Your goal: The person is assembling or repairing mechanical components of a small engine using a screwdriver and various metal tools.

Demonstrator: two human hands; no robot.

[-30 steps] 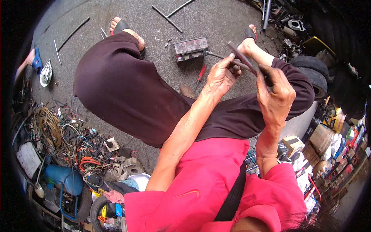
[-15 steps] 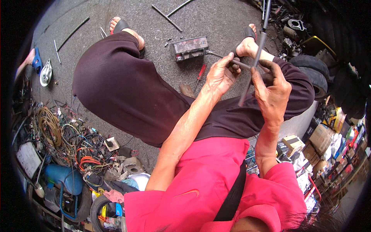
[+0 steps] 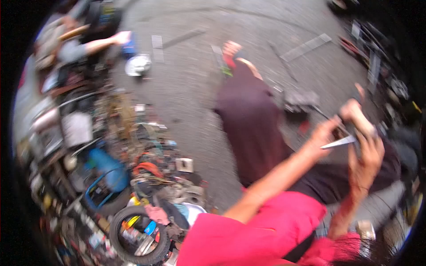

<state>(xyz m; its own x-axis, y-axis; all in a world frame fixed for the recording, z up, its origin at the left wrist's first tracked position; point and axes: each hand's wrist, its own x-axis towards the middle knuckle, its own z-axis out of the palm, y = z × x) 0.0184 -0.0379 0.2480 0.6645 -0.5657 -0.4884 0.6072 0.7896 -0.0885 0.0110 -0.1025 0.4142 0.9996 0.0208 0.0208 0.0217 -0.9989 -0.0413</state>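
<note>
The view is smeared by motion. My left hand point(image 3: 324, 135) is closed around the shaft of a metal T-handle wrench point(image 3: 339, 142), whose pale crossbar slants above my right thigh. My right hand point(image 3: 367, 155) is at the bar's right end with its fingers raised; blur hides whether they grip it. Beyond my left hand, the thin shaft points to a dark box-shaped part point(image 3: 301, 101) on the ground between my feet. Whether the shaft's tip touches the part cannot be made out. A blurred red tool point(image 3: 304, 127) lies close to the part.
Long metal bars point(image 3: 306, 47) lie on the grey ground farther out. At upper left are another person's blue sandal point(image 3: 128, 46) and a round silvery part point(image 3: 138, 65). Wires and scrap, a blue tank point(image 3: 108, 168) and a tire point(image 3: 116, 237) crowd my left; more parts line the right.
The whole view has swung left, so my body and hands appear farther right, and more clutter shows. The crossbar has turned from steeply upright to nearly level. The left hand remains on the shaft.
</note>
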